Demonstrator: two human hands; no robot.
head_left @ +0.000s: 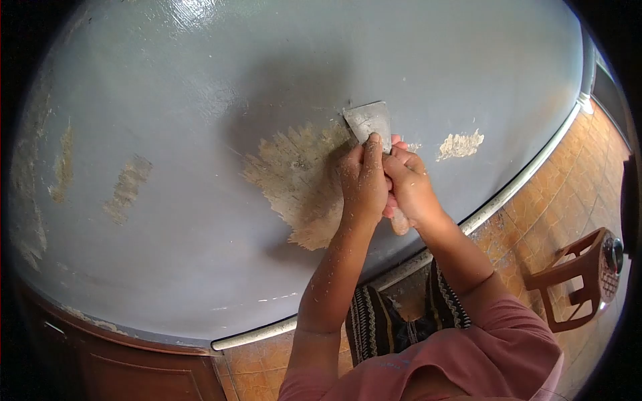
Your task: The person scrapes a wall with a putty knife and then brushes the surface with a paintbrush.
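Both hands are closed together on a scraper point(370, 119) with a wide, dusty metal blade and a light wooden handle. My left hand point(364, 177) wraps the upper part, its thumb pressed along the base of the blade. Around the handle is my right hand point(412, 184), with the handle's end showing below it. The blade lies close to the grey painted wall point(287, 80); whether its edge touches is hard to tell. Just left of the hands spreads a large bare patch point(294, 180) with jagged edges. Pale flecks cling to my hands and forearms.
Smaller bare patches mark the wall at the right point(460, 144) and left point(128, 188). A pale pipe point(257, 333) runs along the wall's base. A brown plastic stool point(575, 277) stands on the tiled floor point(555, 180) at right. Brown wooden panelling point(147, 371) is at lower left.
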